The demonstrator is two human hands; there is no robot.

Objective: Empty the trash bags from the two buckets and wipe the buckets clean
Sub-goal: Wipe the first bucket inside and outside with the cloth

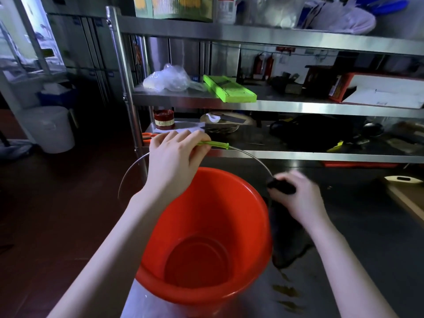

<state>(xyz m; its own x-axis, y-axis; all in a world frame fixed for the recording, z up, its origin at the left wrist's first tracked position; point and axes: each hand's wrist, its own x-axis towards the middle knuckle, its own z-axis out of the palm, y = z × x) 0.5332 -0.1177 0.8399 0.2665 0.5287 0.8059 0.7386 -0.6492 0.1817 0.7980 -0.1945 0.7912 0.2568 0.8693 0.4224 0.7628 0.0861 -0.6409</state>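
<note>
The orange bucket (206,237) sits on the steel worktop (367,237), with no bag inside. The left hand (176,157) grips the green handle grip (213,144) of its raised wire bail, and the right hand (298,198) clutches a dark cloth (286,237) against the bucket's outer right wall.

Worktop: steel table (358,228), carrying orange bucket (206,235) and dark cloth (286,237)
Middle shelf (286,104): crumpled clear plastic bag (167,78), green slicer (229,88)
Lower shelf (298,153): red jar (163,119), orange-handled scissors (148,135)
Floor (57,191): white lidded bucket (49,128)
</note>
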